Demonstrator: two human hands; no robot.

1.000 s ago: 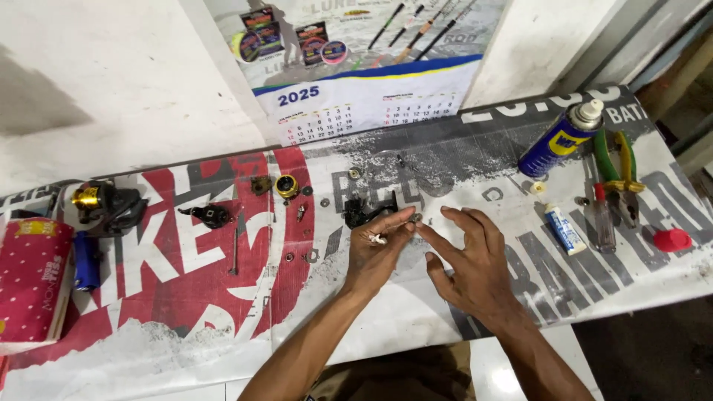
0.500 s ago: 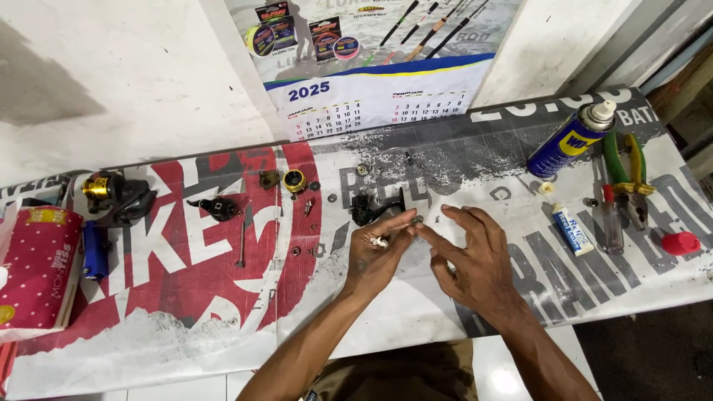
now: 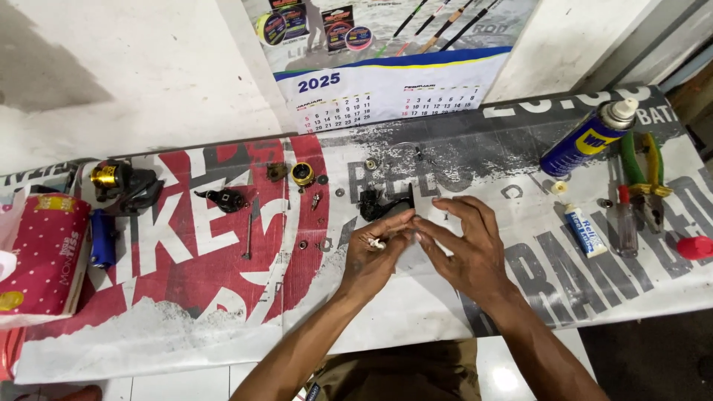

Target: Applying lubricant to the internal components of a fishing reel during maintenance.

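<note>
A small pale part (image 3: 376,243) is pinched in the left hand (image 3: 375,256) above the banner-covered bench (image 3: 186,312). The right hand (image 3: 466,249), fingers spread, touches it. Fitting appears under way; steady alignment is judged necessary next.

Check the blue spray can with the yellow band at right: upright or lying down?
Lying down. The blue spray can rests on its side on the printed banner, its white nozzle end pointing up-right toward the wall.
</note>
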